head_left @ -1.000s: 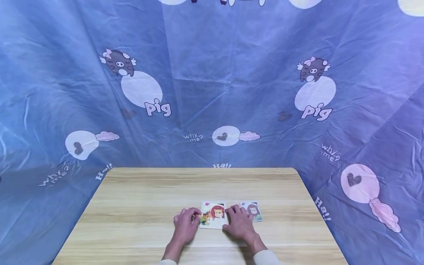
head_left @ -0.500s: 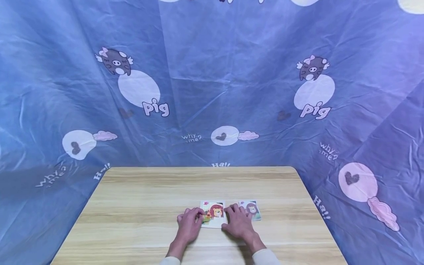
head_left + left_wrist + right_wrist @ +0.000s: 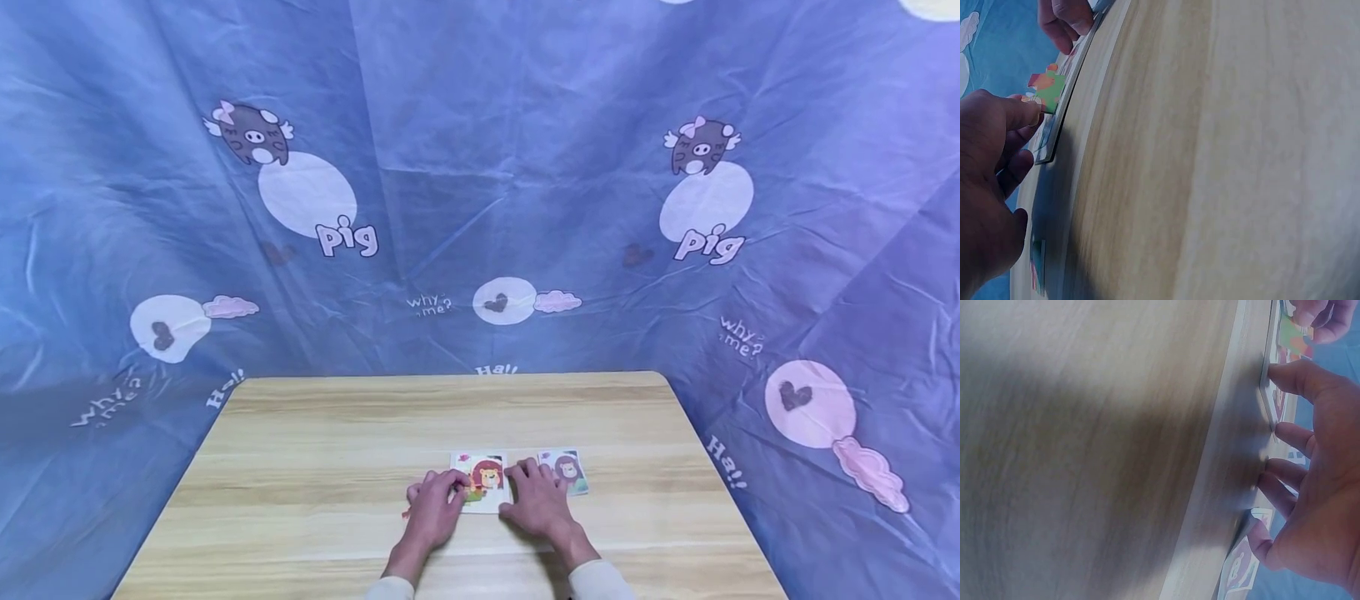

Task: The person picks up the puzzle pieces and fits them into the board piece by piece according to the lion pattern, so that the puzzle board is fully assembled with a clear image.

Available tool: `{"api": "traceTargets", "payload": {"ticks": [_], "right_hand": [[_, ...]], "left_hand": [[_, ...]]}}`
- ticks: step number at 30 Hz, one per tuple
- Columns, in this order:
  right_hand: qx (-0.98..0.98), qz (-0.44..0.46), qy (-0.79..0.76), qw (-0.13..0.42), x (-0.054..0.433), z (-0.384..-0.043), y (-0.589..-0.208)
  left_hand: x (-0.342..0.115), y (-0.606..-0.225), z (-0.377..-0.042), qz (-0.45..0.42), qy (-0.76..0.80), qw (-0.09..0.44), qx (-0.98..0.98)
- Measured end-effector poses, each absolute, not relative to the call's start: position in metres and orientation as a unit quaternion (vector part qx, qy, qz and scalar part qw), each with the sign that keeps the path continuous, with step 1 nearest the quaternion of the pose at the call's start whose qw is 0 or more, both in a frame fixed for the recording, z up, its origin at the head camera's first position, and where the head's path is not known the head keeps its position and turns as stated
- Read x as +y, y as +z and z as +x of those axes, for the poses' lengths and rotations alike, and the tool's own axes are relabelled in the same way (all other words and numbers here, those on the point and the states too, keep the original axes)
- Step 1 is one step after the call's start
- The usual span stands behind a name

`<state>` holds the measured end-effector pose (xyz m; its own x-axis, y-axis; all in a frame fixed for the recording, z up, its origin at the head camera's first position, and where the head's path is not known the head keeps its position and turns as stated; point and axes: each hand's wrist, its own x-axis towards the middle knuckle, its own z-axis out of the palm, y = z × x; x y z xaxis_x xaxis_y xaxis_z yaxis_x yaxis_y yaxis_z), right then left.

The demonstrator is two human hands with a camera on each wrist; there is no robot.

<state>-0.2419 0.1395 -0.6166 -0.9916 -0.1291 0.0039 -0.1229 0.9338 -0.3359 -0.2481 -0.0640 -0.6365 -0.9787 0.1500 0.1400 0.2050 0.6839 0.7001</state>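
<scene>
A small jigsaw puzzle board (image 3: 492,502) with a white rim lies on the table, a lion picture partly laid in it. My left hand (image 3: 437,507) pinches a green and orange puzzle piece (image 3: 1054,92) between thumb and index finger over the board's left part. In the left wrist view the piece stands tilted above the board. My right hand (image 3: 542,502) rests at the board's right side, thumb and index fingertip touching its edge, the other fingers spread. Beneath its little finger is a lion picture card (image 3: 1239,565). Whether the piece touches the board is hidden.
Another puzzle piece, red at its edge (image 3: 406,514), lies on the table left of my left hand, mostly covered by it. The wooden table (image 3: 337,433) ends at a blue printed cloth (image 3: 450,208) behind and at both sides.
My left hand has moved right with the green and orange puzzle piece, from beside the board to over it. A red-edged piece now shows beside that hand. My right hand stays at the board's edge.
</scene>
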Motion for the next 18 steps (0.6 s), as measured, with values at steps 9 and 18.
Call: {"api": "traceTargets", "payload": {"ticks": [9,18], "right_hand": [[0.984,-0.063,-0.169,0.012,0.1400,-0.2407,-0.6173],[0.984,-0.063,-0.167,0.015,0.1424,-0.2417,-0.6185]], "left_hand": [[-0.0579,-0.6393,-0.2475,-0.098,-0.371,0.031,-0.923],[-0.0566,-0.6447,-0.2474,-0.107,-0.325,0.044,-0.939]]}}
